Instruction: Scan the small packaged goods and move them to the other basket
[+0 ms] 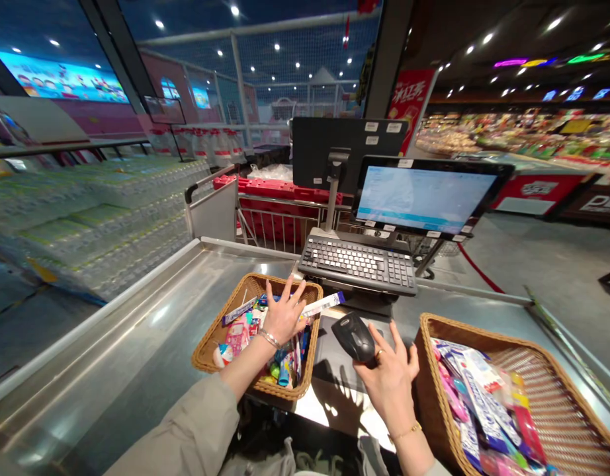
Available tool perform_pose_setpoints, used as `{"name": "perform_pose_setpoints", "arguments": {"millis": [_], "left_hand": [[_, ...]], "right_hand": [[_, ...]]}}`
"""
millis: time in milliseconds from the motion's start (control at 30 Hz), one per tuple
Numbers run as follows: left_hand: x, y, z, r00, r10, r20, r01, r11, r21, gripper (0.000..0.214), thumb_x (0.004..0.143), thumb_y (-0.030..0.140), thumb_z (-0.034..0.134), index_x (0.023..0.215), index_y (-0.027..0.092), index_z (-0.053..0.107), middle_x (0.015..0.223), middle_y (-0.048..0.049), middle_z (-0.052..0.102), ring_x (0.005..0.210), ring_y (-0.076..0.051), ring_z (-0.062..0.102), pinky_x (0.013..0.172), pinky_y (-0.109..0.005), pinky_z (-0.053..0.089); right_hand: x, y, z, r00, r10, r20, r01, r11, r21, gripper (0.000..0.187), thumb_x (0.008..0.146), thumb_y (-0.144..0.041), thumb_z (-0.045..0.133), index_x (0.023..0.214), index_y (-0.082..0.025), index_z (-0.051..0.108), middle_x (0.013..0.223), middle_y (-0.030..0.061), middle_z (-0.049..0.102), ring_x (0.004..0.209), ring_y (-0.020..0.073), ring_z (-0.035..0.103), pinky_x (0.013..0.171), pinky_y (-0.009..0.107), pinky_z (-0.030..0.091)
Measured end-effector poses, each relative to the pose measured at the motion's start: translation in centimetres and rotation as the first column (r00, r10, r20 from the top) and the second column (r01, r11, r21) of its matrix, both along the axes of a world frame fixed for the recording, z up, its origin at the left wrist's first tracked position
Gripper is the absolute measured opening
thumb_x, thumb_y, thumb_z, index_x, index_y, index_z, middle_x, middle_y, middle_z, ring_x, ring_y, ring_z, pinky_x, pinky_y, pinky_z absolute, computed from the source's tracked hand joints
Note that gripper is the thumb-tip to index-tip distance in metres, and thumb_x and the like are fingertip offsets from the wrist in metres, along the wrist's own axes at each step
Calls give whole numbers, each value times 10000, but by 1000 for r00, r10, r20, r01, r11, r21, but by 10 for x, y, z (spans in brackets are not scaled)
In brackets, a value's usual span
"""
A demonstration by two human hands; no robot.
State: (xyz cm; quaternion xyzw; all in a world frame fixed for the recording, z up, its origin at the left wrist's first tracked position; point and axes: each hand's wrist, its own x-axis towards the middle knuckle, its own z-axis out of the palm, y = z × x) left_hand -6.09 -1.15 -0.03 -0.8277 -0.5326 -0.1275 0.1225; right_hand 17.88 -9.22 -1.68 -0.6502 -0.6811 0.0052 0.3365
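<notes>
Left basket [206, 350] and right basket [424, 350] both full of packets [238, 337];
right hand [390, 390] clamped on a black barcode scanner [353, 337]; left hand [284, 314] spread, grip unclear

We see two wicker baskets, the first [220, 347] and the second [558, 396], both woven in honey brown, the second's bare floor showing fine diagonal ribbing. The packets [483, 403] in the second basket mix blue, white and pink. Our barcode scanner [353, 337] is glossy black, and the keyboard [357, 264] is black and grey. Our sleeve [186, 430] is pale khaki. The counter [111, 330] gleams silver, the shopping baskets [270, 211] beyond are red, the monitor screen [424, 198] is pale blue, and the rope barrier [478, 268] is red.
</notes>
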Motion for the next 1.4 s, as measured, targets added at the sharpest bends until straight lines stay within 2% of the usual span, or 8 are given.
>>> {"name": "perform_pose_setpoints", "arguments": {"millis": [267,633,933,1133,1400], "left_hand": [[13,3,4,996,-78,35,77,997,13,305,806,381,663,1080,251,693,1545,-75,365,1457,-441,160,1055,-803,-95],[24,5,1,992,-129,11,128,990,51,350,815,382,647,1142,258,672,1543,-73,364,1467,-419,144,1060,-772,-154],[35,8,1,984,-177,4,176,981,77,321,826,393,635,1116,261,677,1560,-41,329,1467,-408,157,1062,-756,-179],[42,9,4,980,-201,4,200,977,69,320,814,380,651,1112,264,681,1566,-43,314,1466,-424,138,1061,-781,-133],[55,16,4,970,-243,8,241,967,84,318,829,402,646,1114,265,677,1563,-43,317,1468,-408,152,1063,-775,-134]], "right_hand": [[7,-10,-2,998,-57,29,57,998,22,135,703,-289,577,768,-262,692,1243,15,669,1386,326,337,1112,632,108],[15,-21,-4,993,-111,40,108,992,59,184,698,-301,594,837,-264,709,1199,22,692,1357,335,379,1105,616,111],[20,-28,1,989,-142,44,139,989,58,219,727,-301,567,889,-262,709,1212,21,685,1360,326,374,1106,616,116],[25,-30,1,986,-157,54,153,985,75,161,713,-301,580,808,-257,703,1209,14,687,1352,331,383,1103,612,139],[33,-31,1,977,-205,56,202,978,46,188,711,-298,594,849,-258,715,1260,7,660,1378,341,342,1112,609,115]]}}
